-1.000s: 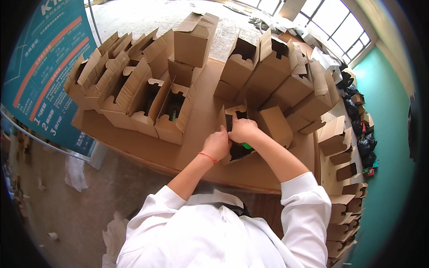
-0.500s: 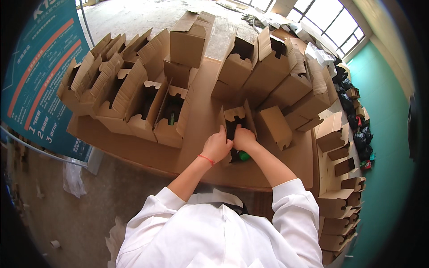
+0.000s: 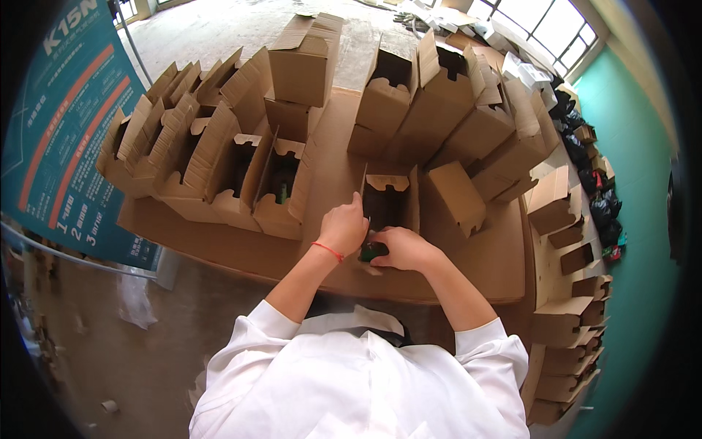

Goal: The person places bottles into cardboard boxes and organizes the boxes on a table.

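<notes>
An open cardboard box [image 3: 395,201] stands in front of me on the brown table, its flaps up and its inside dark. My left hand [image 3: 344,225] holds the box's left side near the front, the index finger stretched along the flap. At the near end of the box, my right hand [image 3: 402,247] is bent over a small green rounded object [image 3: 371,251], its fingers closed around it. The fingers partly cover this object, so its kind is not clear. A light cardboard edge shows just under the right hand.
Open cardboard boxes [image 3: 238,172] stand in rows on the left, one with something green inside. More boxes [image 3: 446,95] crowd the back right, and a tilted box [image 3: 457,197] is right of mine. Further boxes [image 3: 559,322] line the right side. A teal banner [image 3: 80,146] stands left.
My right hand has come out of the box to its near end, now on the green object. The left hand has shifted slightly left and nearer. The view has shifted slightly.
</notes>
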Demonstrator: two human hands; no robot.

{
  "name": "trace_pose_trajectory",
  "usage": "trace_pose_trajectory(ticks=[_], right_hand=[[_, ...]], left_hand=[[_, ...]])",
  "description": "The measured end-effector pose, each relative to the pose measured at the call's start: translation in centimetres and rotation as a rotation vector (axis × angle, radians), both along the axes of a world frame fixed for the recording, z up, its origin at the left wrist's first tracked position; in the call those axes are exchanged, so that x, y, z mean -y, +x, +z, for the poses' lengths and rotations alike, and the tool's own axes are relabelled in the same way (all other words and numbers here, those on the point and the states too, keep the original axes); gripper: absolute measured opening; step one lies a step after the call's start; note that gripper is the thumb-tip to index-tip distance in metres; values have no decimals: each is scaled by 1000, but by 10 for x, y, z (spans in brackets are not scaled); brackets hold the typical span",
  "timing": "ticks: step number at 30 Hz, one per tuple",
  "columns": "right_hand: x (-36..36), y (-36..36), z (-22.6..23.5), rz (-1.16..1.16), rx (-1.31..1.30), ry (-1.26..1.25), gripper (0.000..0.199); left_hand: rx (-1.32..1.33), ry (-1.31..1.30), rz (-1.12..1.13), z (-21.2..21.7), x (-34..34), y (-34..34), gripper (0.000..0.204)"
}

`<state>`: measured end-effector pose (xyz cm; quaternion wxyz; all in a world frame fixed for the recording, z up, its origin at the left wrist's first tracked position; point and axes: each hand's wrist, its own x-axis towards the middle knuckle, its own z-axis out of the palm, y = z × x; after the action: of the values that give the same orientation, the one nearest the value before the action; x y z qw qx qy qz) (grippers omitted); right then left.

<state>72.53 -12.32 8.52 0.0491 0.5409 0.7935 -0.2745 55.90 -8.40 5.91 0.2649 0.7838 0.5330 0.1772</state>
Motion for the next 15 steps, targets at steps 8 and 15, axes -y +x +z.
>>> trace_pose_trajectory(ticks=[8, 15], right_hand=[[-13, -15, -23, 95, 486, -199, 27], [14, -1, 32, -25, -58, 6, 52]], left_hand=[[-41, 33, -48, 10, 6, 12, 54], [-42, 8, 4, -2, 0, 2, 58]])
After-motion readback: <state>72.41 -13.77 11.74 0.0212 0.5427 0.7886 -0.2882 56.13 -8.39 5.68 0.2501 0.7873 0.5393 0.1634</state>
